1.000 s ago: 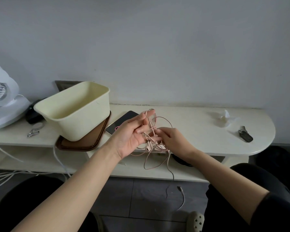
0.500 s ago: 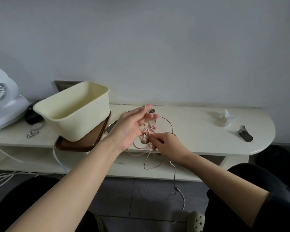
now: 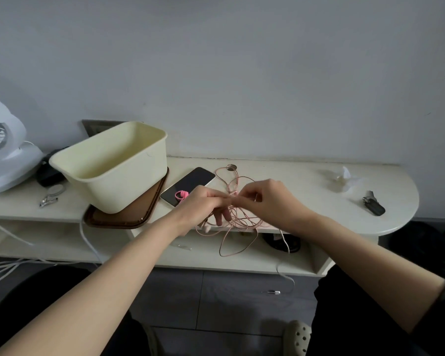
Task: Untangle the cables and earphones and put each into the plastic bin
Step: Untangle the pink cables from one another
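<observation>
On your left the plastic bin (image 3: 123,186) sits on a brown tray (image 3: 139,217). Its floor is hidden behind the near wall, so you cannot tell whether anything lies inside. Your left hand (image 3: 203,204) and right hand (image 3: 270,199) meet fingertip to fingertip over the desk's (image 3: 306,191) front edge, each pinching a strand of the pink earphones (image 3: 242,219). Their loops lie on the desk and hang off its front. Pull apart too hard and the knot will likely tighten. The hanging loop could also drag the bundle to the floor. Your fingers hide the knot itself. Further right, a white cable (image 3: 285,242) dangles below the desk, its upper end lost under your right wrist.
</observation>
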Demonstrator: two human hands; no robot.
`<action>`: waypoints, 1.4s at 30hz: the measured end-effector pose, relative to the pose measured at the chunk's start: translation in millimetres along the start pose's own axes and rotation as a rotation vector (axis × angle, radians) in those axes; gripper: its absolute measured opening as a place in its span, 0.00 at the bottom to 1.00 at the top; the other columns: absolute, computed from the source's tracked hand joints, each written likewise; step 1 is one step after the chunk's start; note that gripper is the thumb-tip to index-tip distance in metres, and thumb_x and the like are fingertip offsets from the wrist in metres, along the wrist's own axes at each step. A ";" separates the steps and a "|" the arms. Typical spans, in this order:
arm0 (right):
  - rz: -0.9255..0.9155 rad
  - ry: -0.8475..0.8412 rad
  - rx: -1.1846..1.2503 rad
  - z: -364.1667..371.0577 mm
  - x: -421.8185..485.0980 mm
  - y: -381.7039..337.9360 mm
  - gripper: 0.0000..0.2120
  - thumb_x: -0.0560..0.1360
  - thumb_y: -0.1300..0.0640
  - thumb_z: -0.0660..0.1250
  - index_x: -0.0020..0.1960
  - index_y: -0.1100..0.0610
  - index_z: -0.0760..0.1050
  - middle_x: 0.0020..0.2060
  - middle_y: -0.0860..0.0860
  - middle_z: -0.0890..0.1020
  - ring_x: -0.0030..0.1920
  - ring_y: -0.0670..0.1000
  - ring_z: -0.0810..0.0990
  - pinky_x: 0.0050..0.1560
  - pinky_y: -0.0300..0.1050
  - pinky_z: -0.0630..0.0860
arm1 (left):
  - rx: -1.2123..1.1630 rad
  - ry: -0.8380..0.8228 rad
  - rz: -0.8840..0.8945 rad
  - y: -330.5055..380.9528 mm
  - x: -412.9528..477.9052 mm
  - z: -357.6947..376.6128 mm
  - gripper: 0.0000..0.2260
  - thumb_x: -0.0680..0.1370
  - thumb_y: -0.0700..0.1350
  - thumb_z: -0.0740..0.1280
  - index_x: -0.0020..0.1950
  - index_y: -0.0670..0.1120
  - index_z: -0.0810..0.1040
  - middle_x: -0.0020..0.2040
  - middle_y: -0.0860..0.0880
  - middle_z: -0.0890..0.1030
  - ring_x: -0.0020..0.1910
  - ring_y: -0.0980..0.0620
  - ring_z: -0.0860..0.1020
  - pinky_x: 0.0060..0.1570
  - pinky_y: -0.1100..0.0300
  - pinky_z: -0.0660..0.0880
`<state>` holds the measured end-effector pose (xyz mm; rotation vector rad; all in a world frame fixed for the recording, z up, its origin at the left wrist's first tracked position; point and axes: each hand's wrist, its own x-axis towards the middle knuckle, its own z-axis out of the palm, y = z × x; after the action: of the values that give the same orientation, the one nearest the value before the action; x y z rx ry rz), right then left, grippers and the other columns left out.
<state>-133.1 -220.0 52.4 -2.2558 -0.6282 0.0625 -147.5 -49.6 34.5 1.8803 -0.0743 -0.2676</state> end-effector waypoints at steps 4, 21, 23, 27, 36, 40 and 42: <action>0.026 0.116 0.038 -7.0 7.9 4.8 0.08 0.74 0.53 0.69 0.39 0.55 0.80 0.24 0.41 0.73 0.27 0.39 0.70 0.31 0.30 0.65 | -0.348 -0.087 -0.050 3.7 -5.5 2.0 0.13 0.79 0.41 0.59 0.41 0.38 0.80 0.26 0.50 0.72 0.28 0.51 0.66 0.29 0.57 0.66; 0.263 -0.017 0.524 39.9 -1.6 29.9 0.12 0.79 0.55 0.61 0.40 0.59 0.76 0.27 0.47 0.75 0.27 0.44 0.68 0.31 0.35 0.69 | -1.069 -0.123 -0.054 14.0 -7.3 2.1 0.15 0.75 0.47 0.60 0.57 0.41 0.75 0.26 0.54 0.64 0.20 0.60 0.62 0.41 0.45 0.81; 0.265 -0.052 0.526 41.5 -4.5 30.2 0.12 0.80 0.56 0.61 0.39 0.57 0.77 0.30 0.48 0.76 0.27 0.43 0.69 0.30 0.33 0.70 | -1.074 -0.086 -0.026 7.6 -1.7 -2.5 0.17 0.74 0.48 0.62 0.60 0.42 0.75 0.27 0.55 0.66 0.21 0.60 0.64 0.48 0.36 0.78; 0.222 -0.111 0.410 43.5 -9.9 28.6 0.11 0.80 0.59 0.59 0.46 0.55 0.80 0.30 0.45 0.75 0.25 0.40 0.68 0.30 0.31 0.67 | -0.877 0.060 0.038 8.8 -0.3 -3.3 0.13 0.77 0.46 0.61 0.57 0.42 0.76 0.32 0.54 0.74 0.30 0.59 0.76 0.47 0.34 0.76; 0.087 -0.188 0.036 37.5 -13.4 16.7 0.11 0.79 0.55 0.60 0.46 0.53 0.81 0.29 0.42 0.76 0.25 0.39 0.70 0.30 0.32 0.65 | -0.395 0.084 0.096 -1.1 3.5 2.1 0.10 0.76 0.47 0.65 0.50 0.44 0.82 0.50 0.52 0.82 0.59 0.57 0.78 0.59 0.44 0.69; 0.044 -0.199 0.000 27.4 -10.6 10.1 0.11 0.78 0.54 0.63 0.40 0.52 0.80 0.27 0.42 0.76 0.28 0.39 0.71 0.32 0.32 0.66 | -0.072 0.057 0.113 -8.2 4.1 2.8 0.10 0.79 0.43 0.63 0.50 0.41 0.83 0.53 0.54 0.82 0.54 0.69 0.76 0.51 0.77 0.69; 0.046 -0.188 -0.026 19.1 -7.5 7.9 0.08 0.77 0.54 0.65 0.44 0.52 0.82 0.24 0.40 0.74 0.28 0.36 0.71 0.33 0.29 0.67 | -0.045 0.038 0.077 -11.5 4.0 3.0 0.08 0.78 0.41 0.64 0.50 0.44 0.84 0.50 0.50 0.84 0.51 0.62 0.80 0.49 0.74 0.71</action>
<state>-140.9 -215.0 32.5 -2.3064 -0.6794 0.2938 -145.2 -49.4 22.2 1.8331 -0.1139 -0.1798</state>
